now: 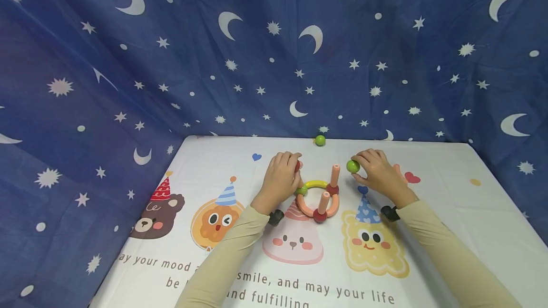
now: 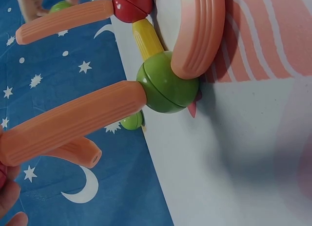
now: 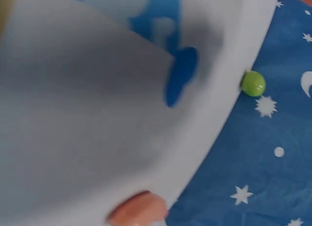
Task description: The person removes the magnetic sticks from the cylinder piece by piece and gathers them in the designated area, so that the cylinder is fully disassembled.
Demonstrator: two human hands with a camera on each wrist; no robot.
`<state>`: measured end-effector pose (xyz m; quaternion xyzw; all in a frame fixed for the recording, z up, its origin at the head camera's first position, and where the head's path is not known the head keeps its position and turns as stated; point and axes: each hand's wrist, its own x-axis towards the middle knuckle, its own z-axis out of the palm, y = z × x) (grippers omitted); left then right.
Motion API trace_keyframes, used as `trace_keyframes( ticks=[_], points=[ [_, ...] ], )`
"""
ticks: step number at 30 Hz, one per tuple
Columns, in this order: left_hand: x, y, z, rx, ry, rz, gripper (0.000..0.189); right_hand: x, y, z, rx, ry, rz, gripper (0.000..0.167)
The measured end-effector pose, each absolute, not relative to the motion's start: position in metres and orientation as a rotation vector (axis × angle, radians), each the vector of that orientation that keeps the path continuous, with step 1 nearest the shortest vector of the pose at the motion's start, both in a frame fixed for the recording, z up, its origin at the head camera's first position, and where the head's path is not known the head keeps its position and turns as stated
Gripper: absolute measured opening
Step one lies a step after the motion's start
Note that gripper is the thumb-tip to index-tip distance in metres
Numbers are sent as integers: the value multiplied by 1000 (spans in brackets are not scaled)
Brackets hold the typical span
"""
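Note:
A toy ring of curved orange rods and a yellow rod (image 1: pixel 317 184), joined by red balls (image 1: pixel 319 216) and a green ball (image 2: pixel 168 82), lies on the cloth. Orange rods (image 1: pixel 335 176) stand up from its balls. At the ring's left side, my left hand (image 1: pixel 278 179) grips a red ball (image 1: pixel 298 166) at the top of one upright rod (image 2: pixel 73 121). Another short orange rod (image 2: pixel 78 152) sticks out near that red ball. Right of the ring, my right hand (image 1: pixel 378 172) pinches a loose green ball (image 1: pixel 353 166) between thumb and fingers, above the table.
Another green ball (image 1: pixel 320 140) lies at the table's back edge, by the blue star-and-moon curtain (image 1: pixel 257 51). An orange piece (image 3: pixel 139 210) rests on the table beside my right hand. The white tablecloth (image 1: pixel 449 232) carries printed cartoon figures and lettering.

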<state>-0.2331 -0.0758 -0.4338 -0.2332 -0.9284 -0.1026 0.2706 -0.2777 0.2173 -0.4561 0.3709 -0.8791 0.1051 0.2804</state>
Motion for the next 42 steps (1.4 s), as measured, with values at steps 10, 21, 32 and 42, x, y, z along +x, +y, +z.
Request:
trace_keyframes(
  ticks=[10, 21, 32, 42],
  points=[
    [-233, -77, -435, -617, -2514, -276, 37, -287, 211, -478, 1017, -2479, 281, 41],
    [-233, -78, -437, -610, -2515, -281, 32, -300, 198, -478, 987, -2681, 180, 38],
    [-232, -77, -434, -610, -2513, -281, 32, -317, 181, -483, 1138, -2657, 199, 35],
    [-233, -78, -436, -606, -2520, -282, 32, -329, 160, -473, 920, -2745, 63, 36]
  ],
)
